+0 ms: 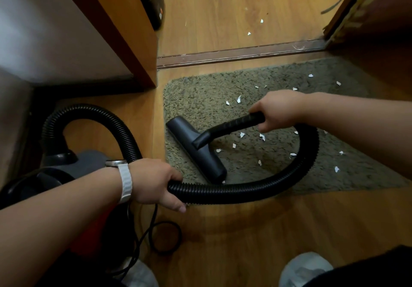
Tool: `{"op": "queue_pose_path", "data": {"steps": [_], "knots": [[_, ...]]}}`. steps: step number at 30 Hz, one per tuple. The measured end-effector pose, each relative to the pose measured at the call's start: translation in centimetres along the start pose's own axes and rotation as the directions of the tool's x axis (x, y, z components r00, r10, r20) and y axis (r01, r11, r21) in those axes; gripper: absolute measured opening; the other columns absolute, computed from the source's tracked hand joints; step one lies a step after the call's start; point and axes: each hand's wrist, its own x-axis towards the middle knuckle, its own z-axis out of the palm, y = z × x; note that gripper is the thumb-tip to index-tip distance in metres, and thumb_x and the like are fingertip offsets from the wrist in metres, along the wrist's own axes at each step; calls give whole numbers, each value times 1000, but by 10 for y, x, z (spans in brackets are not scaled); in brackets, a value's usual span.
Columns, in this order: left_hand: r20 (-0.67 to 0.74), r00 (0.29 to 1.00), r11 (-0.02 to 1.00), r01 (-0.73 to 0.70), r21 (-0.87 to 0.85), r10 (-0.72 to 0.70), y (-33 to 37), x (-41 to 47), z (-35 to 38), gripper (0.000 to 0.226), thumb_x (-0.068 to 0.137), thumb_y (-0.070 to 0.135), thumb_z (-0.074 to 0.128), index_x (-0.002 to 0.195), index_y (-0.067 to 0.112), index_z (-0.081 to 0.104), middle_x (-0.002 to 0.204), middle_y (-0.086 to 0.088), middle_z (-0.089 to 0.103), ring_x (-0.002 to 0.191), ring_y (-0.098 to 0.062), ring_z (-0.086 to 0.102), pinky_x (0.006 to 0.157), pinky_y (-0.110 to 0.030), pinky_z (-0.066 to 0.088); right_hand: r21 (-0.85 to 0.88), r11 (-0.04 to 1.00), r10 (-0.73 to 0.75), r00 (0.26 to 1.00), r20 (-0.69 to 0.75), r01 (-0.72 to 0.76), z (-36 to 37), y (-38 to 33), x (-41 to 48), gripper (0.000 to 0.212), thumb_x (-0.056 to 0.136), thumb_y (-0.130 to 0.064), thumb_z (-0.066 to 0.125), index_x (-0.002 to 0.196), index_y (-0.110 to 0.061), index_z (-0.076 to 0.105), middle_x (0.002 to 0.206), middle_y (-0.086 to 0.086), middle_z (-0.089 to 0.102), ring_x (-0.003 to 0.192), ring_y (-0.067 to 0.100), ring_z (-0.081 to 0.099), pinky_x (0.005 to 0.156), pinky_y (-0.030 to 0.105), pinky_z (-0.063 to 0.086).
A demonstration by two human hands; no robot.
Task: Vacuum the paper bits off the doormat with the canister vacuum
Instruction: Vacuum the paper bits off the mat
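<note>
A grey-green shaggy doormat [278, 117] lies on the wood floor before a door threshold. Several white paper bits [262, 137] are scattered over its middle and right part. The black floor nozzle [196, 147] of the vacuum rests flat on the mat's left side. My right hand [278, 110] grips the black wand handle [236, 124] just above the nozzle. My left hand [156, 184] holds the black ribbed hose [307, 153], which loops round from the handle to the canister vacuum [73, 166] at the left. A white watch strap is on my left wrist.
A wooden cabinet corner [138, 48] stands at the left, close to the mat. The door threshold [240, 52] runs across behind the mat, with a few paper bits [249, 33] on the floor beyond. A black power cord [165, 237] coils near my feet. A door edge [347, 12] is at the upper right.
</note>
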Motion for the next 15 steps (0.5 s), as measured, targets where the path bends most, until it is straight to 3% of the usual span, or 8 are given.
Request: {"op": "queue_pose_path", "data": {"steps": [6, 15], "knots": [[52, 999, 997, -7, 83, 2, 0, -1, 2, 51, 67, 79, 63, 73, 30, 51, 64, 11, 54, 59, -5, 50, 53, -24, 37, -45, 990, -130, 990, 58, 132, 14, -37, 4, 22, 80, -44, 63, 97, -30, 61, 70, -9, 56, 61, 11, 51, 55, 27, 41], [38, 999, 1000, 13, 9, -14, -5, -3, -3, 56, 67, 80, 62, 81, 26, 57, 63, 9, 55, 61, -8, 54, 60, -29, 45, 69, 996, 52, 999, 7, -52, -2, -12, 16, 18, 82, -42, 66, 96, -32, 62, 73, -9, 60, 65, 9, 55, 57, 26, 43]]}}
